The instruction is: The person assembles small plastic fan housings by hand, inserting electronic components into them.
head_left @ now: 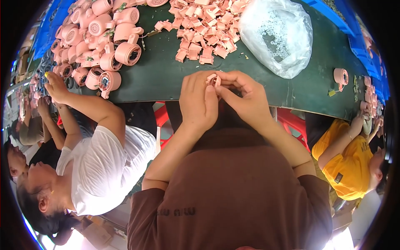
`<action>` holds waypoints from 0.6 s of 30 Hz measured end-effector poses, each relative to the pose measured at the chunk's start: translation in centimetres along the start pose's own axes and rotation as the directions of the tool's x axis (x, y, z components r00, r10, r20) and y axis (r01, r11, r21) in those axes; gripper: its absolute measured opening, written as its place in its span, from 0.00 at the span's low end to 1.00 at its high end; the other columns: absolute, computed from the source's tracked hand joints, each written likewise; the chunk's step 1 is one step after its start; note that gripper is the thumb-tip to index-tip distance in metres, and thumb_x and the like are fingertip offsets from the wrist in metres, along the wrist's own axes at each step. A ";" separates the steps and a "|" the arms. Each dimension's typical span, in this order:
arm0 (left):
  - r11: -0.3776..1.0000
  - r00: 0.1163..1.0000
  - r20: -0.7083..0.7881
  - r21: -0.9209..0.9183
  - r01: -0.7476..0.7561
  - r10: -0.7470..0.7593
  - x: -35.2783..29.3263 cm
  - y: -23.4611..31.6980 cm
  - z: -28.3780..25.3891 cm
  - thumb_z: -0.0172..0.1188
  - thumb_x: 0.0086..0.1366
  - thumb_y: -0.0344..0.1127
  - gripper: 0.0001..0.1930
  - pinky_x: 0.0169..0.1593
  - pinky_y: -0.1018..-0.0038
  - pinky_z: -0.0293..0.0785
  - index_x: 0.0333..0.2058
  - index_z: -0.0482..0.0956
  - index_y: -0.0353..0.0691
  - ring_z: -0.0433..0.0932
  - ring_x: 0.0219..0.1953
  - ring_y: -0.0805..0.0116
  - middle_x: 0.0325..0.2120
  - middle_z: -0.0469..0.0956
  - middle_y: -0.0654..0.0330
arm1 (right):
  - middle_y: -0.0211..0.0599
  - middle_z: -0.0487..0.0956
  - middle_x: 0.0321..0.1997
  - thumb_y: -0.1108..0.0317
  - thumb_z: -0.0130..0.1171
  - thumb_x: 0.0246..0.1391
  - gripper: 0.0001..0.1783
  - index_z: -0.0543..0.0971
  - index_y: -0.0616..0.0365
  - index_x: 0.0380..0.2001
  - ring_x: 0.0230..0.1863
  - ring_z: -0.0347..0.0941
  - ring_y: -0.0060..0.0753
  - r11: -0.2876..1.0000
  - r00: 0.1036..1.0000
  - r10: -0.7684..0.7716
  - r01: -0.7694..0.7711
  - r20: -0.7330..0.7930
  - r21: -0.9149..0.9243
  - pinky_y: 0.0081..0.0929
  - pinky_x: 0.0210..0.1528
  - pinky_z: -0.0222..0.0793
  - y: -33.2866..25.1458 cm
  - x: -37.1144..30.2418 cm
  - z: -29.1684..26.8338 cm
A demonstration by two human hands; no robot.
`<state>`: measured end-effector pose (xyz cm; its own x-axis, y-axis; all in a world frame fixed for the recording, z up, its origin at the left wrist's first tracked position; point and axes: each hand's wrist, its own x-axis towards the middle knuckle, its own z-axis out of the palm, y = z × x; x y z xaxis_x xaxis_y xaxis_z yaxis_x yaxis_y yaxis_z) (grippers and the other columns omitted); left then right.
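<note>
Near the table's front edge, my left hand [198, 100] and my right hand [243, 98] meet around a small pink plastic part [213, 80]. Both hands are closed on it, with fingertips and thumbs pressed about its rim. Its upper side looks hollow; the rest is hidden by my fingers. Just beyond my hands lies a heap of small pink plastic pieces [204, 31], angular and partly hollow. To the right of that heap stands a clear plastic bag [277, 37] with many small transparent pieces inside.
Many round pink housings [100, 41] pile up at the left of the dark green table [162, 85]. A single pink housing [341, 77] lies at the right. Blue bins [329, 16] line the far edge. Co-workers in white [112, 166] and yellow [343, 154] sit either side.
</note>
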<state>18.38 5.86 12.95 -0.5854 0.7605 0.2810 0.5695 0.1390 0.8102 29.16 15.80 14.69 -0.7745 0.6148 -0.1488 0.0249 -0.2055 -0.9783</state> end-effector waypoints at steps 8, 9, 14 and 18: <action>0.993 0.993 -0.035 0.044 -0.108 0.110 -0.3 -0.3 0.4 0.50 0.64 0.29 0.11 0.46 0.58 0.70 0.42 0.77 0.34 0.74 0.41 0.49 0.39 0.79 0.51 | 0.36 0.83 0.40 0.77 0.67 0.54 0.13 0.80 0.65 0.44 0.41 0.78 0.24 0.953 0.970 -0.194 0.151 -0.148 -0.265 0.24 0.47 0.75 1.5 -1.0 1.0; 0.993 0.993 -0.035 0.046 -0.107 0.109 -0.3 -0.4 0.4 0.50 0.64 0.29 0.11 0.46 0.58 0.70 0.42 0.77 0.34 0.74 0.41 0.49 0.39 0.79 0.51 | 0.36 0.83 0.40 0.77 0.67 0.53 0.13 0.80 0.65 0.43 0.41 0.78 0.23 0.943 0.966 -0.204 0.152 -0.156 -0.295 0.24 0.46 0.75 1.5 -1.0 1.1; 0.991 0.992 0.001 0.054 -0.123 0.123 -0.1 -0.7 0.5 0.52 0.62 0.31 0.12 0.46 0.59 0.70 0.42 0.77 0.34 0.74 0.41 0.48 0.39 0.78 0.51 | 0.37 0.83 0.42 0.77 0.65 0.55 0.12 0.80 0.64 0.44 0.42 0.78 0.24 0.971 0.971 -0.161 0.125 -0.176 -0.202 0.25 0.48 0.74 1.5 -1.1 1.2; 0.984 0.986 0.070 0.080 -0.158 0.152 0.4 -0.5 0.0 0.60 0.58 0.33 0.14 0.47 0.58 0.71 0.43 0.76 0.36 0.74 0.42 0.47 0.38 0.77 0.51 | 0.38 0.83 0.43 0.77 0.60 0.60 0.13 0.79 0.64 0.48 0.44 0.79 0.25 0.993 0.996 -0.083 0.080 -0.024 -0.086 0.25 0.50 0.74 0.6 -1.0 -0.3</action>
<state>17.83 6.07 12.65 -0.4501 0.8151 0.3647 0.6989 0.0674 0.7120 30.16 15.30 14.18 -0.7586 0.6477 -0.0710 0.0172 -0.0891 -0.9959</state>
